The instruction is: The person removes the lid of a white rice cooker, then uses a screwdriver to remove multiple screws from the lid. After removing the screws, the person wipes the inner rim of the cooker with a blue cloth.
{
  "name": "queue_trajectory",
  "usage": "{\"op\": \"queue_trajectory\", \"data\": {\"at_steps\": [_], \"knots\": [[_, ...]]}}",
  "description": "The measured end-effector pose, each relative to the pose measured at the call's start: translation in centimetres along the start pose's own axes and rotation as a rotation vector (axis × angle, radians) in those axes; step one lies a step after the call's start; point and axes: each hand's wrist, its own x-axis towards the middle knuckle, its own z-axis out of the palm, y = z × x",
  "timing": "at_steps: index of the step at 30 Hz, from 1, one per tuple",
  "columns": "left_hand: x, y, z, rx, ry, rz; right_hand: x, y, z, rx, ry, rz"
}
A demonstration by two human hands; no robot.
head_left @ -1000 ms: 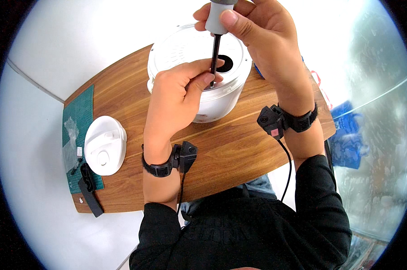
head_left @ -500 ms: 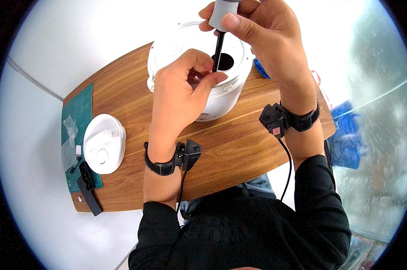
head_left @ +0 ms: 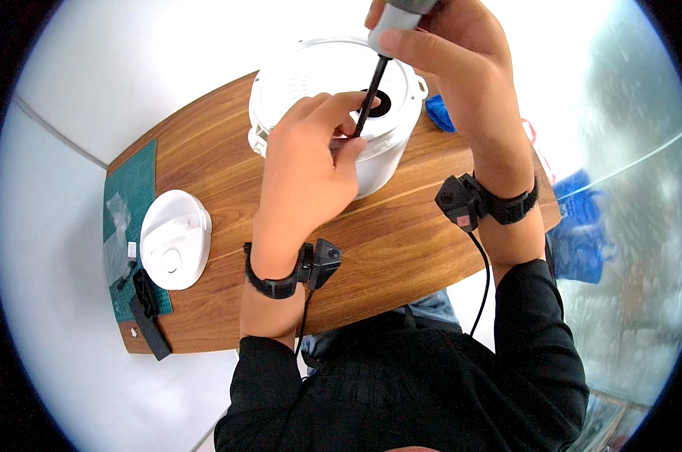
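While right hand (head_left: 461,68) holds screwdriver (head_left: 373,83), bare table (head_left: 401,248) nearside

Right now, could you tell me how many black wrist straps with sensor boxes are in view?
2. One wrist strap circles the left wrist above the wooden table; the other wrist strap circles the right wrist, near the white appliance. None seems hidden.

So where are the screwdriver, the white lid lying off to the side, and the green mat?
screwdriver (head_left: 370,102), head view, on its dark shaft.
white lid (head_left: 174,239), head view, middle of its top face.
green mat (head_left: 134,184), head view, bare upper part.
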Motion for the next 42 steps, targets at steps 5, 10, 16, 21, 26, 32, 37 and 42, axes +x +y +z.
{"op": "queue_trajectory", "data": {"at_steps": [5, 10, 16, 21, 26, 32, 37, 42], "knots": [[-0.2, 1.1, 0.7, 0.109, 0.057, 0.002, -0.6, -1.0, 0.2, -0.297, 0.015, -0.040], [-0.3, 0.6, 0.3, 0.101, 0.080, 0.037, -0.7, -2.0, 0.5, -0.301, 0.131, 0.036], [-0.3, 0.7, 0.5, 0.096, 0.092, 0.046, -1.1, -1.0, -1.4, -0.007, 0.073, -0.091], [-0.5, 0.7, 1.2, 0.142, 0.118, 0.057, -1.7, -0.8, -2.4, 0.106, 0.072, -0.084], [-0.5, 0.9, 1.1, 0.160, 0.115, 0.065, -1.9, -0.1, -3.1, 0.084, 0.089, -0.104], [-0.4, 0.3, 0.4, 0.066, 0.176, 0.060, -1.7, -0.2, -2.8, 0.121, 0.065, -0.149], [-0.4, 1.3, 0.8, 0.030, 0.214, 0.176, -2.5, -1.0, -3.5, 0.062, 0.153, -0.184], [-0.9, 3.2, 3.1, 0.011, 0.148, 0.306, -6.0, -1.8, -8.0, 0.036, 0.224, -0.233]]}}
